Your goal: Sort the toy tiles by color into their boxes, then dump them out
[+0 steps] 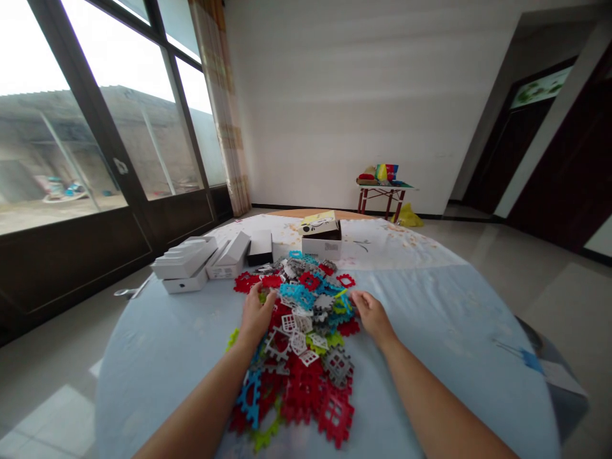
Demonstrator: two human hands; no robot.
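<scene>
A heap of plastic interlocking building pieces [302, 382] in red, blue, grey, white and lime green lies between my hands. My left hand [257, 313] rests at the heap's left side, thumb and fingers apart, near a red piece [246, 282] and a small green one. On the right side, my right hand [375, 315] has its fingers pressed together beside a thin yellow-green piece [341, 293] and blue pieces; whatever is between those fingertips is too small to make out. White window-shaped pieces [298, 342] lie on top, mid-heap.
White boxes [184, 261] stand at the table's left, beside a black-and-white box [261, 247]. An open box [321, 245] with a yellow lid stands behind the heap. A pale blue cloth [430, 319] covers the round table. A small side table [385, 187] stands by the wall.
</scene>
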